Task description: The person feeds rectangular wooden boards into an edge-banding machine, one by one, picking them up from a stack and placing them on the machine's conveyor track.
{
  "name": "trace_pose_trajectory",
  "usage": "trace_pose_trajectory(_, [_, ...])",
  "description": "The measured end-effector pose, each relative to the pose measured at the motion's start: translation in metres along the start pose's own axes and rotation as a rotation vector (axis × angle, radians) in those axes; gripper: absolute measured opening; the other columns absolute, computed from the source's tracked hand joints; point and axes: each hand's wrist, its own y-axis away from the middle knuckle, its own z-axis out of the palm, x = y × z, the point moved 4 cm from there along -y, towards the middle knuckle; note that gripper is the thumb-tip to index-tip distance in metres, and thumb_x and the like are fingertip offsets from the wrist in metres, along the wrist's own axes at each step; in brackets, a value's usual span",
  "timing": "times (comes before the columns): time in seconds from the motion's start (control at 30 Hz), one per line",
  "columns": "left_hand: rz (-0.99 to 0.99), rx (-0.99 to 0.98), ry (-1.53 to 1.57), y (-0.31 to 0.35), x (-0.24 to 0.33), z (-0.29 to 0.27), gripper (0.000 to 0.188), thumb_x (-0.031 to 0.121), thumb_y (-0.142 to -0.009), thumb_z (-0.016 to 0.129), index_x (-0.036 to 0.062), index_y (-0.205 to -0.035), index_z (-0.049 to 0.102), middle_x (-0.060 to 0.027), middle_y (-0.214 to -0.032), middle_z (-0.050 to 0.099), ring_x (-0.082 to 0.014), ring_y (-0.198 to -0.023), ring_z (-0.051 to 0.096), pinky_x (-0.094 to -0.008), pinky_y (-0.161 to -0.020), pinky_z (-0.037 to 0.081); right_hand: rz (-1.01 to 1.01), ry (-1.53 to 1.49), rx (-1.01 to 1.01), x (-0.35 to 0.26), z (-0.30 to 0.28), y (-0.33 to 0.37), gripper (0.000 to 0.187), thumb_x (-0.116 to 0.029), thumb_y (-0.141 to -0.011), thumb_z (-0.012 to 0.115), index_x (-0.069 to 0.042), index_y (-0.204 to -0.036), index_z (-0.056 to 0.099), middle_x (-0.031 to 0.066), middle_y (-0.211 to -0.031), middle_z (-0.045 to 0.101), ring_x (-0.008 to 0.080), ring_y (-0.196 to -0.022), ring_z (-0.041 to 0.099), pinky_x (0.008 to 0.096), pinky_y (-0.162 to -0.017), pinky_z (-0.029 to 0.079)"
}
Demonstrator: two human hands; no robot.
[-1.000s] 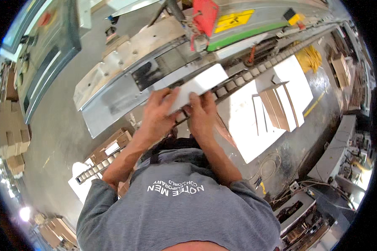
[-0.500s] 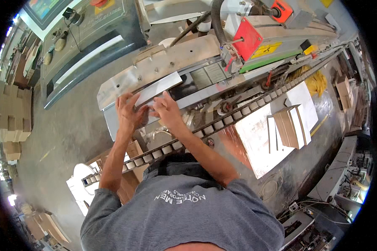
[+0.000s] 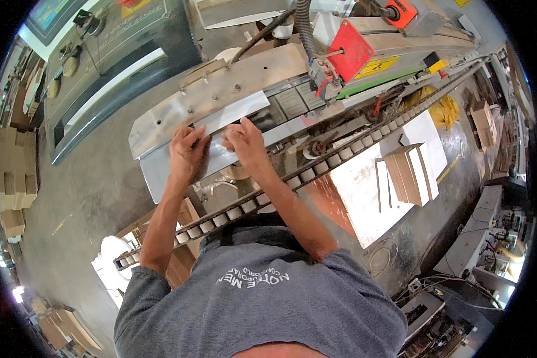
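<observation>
A narrow white board (image 3: 240,109) lies along the metal guide fence (image 3: 173,113) of a long machine, its right end close to the feed track (image 3: 297,102). My left hand (image 3: 187,156) is closed at the board's left end, fingers bent over its near edge. Farther right, my right hand (image 3: 247,145) has its fingers curled against the same near edge, around the middle of the board. The undersides of both hands are hidden. Below them is the machine's smooth grey metal ledge (image 3: 161,173).
A roller rail (image 3: 307,175) crosses between me and the machine. To the right, stacked boards (image 3: 407,173) stand on a white sheet (image 3: 364,206). A red plate (image 3: 350,51) and a ribbed hose (image 3: 304,27) rise at the machine's head. Cardboard stacks (image 3: 12,161) are at far left.
The white board has slid right along the fence, toward the feed track. Both hands have moved right with it relative to the machine. The whole view has shifted slightly.
</observation>
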Motion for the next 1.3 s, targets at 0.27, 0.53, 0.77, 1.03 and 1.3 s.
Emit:
trace_pose_trajectory(0.27, [0.07,-0.006,-0.001,-0.029,0.028,0.051,0.02,0.01,-0.079,0.079,0.0059,-0.098,0.076,-0.0131,-0.081,0.064,-0.0323,-0.078,0.062,-0.0409,-0.071,0.051,-0.172,0.068,0.065,-0.022,-0.061,-0.027,0.031,-0.025,-0.099,0.057,0.001,-0.085,0.047,0.0121,-0.082,0.069,0.0169,-0.074,0.071,0.0266,-0.066,0.057])
trace_pose_trajectory(0.53, [0.094,-0.066,-0.035,-0.064,0.079,0.106,0.016,0.012,-0.081,0.078,0.0058,-0.095,0.074,-0.0128,-0.077,0.06,-0.0323,-0.077,0.06,-0.0424,-0.07,0.05,-0.106,0.067,0.191,-0.053,-0.127,-0.045,0.021,-0.015,-0.093,0.057,0.003,-0.083,0.05,0.0123,-0.081,0.07,0.0164,-0.072,0.07,0.0278,-0.066,0.057])
trace_pose_trajectory(0.77, [-0.034,-0.239,0.156,-0.09,0.097,0.174,0.013,0.012,-0.087,0.069,0.0045,-0.098,0.07,-0.0176,-0.084,0.061,-0.041,-0.083,0.058,-0.0489,-0.073,0.047,-0.107,0.107,0.154,-0.075,-0.154,0.001,0.035,-0.013,-0.099,0.059,0.005,-0.129,0.059,0.0094,-0.109,0.069,0.013,-0.088,0.067,0.029,-0.075,0.055])
trace_pose_trajectory(1.03, [0.246,-0.352,0.412,-0.006,0.232,0.169,0.026,-0.001,-0.084,0.073,0.0023,-0.109,0.073,-0.0124,-0.085,0.069,-0.0235,-0.075,0.066,-0.0317,-0.069,0.053,-0.036,-0.002,0.725,-0.057,-0.262,0.196,0.022,-0.01,-0.099,0.06,0.001,-0.116,0.066,0.0088,-0.113,0.068,0.0153,-0.089,0.068,0.0286,-0.071,0.057])
trace_pose_trajectory(1.3, [0.159,-0.847,0.554,0.022,0.332,0.351,0.049,0.005,-0.09,0.065,-0.0055,-0.136,0.053,-0.0179,-0.122,0.067,-0.0241,-0.106,0.067,-0.0339,-0.083,0.057,-0.123,0.384,1.389,-0.028,-0.464,0.33,0.058,-0.014,-0.095,0.057,0.009,-0.146,0.041,0.0256,-0.13,0.059,0.0324,-0.116,0.062,0.0403,-0.094,0.053])
